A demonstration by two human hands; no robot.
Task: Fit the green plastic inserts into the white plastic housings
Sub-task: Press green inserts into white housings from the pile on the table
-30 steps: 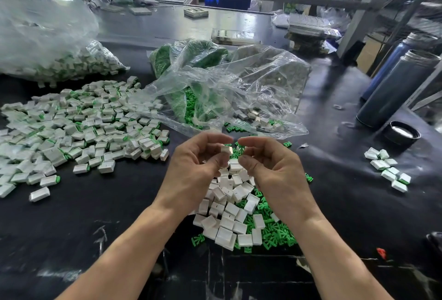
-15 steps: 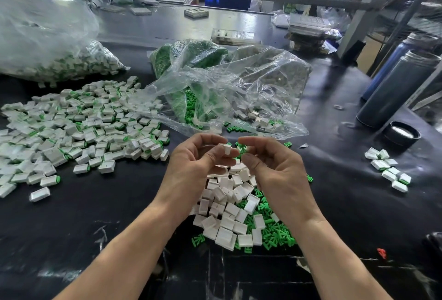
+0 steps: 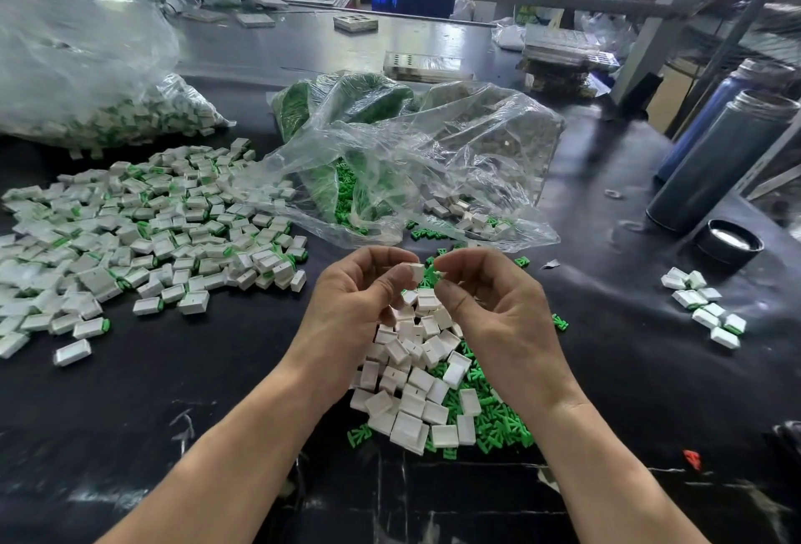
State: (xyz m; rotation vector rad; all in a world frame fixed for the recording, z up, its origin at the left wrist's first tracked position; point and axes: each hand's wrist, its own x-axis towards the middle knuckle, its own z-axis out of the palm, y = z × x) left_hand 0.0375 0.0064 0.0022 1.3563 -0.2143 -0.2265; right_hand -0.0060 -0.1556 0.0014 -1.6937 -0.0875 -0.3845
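Note:
My left hand (image 3: 355, 305) pinches a small white housing (image 3: 415, 271) between thumb and fingers, just above the middle of the black table. My right hand (image 3: 490, 305) pinches a green insert (image 3: 433, 274) right beside that housing, its tip close to the housing's open side. Under both hands lies a heap of loose white housings (image 3: 416, 396) mixed with loose green inserts (image 3: 498, 422).
A wide spread of fitted white-and-green pieces (image 3: 143, 235) covers the left of the table. A clear plastic bag (image 3: 411, 162) of inserts and housings lies behind my hands, another full bag (image 3: 86, 79) at far left. A small group of pieces (image 3: 704, 309), two flasks (image 3: 719, 162) and a lid (image 3: 730, 242) stand right.
My hands have drawn slightly apart. The green insert now shows in my right fingers beside the housing, where earlier only the white housing showed between both hands.

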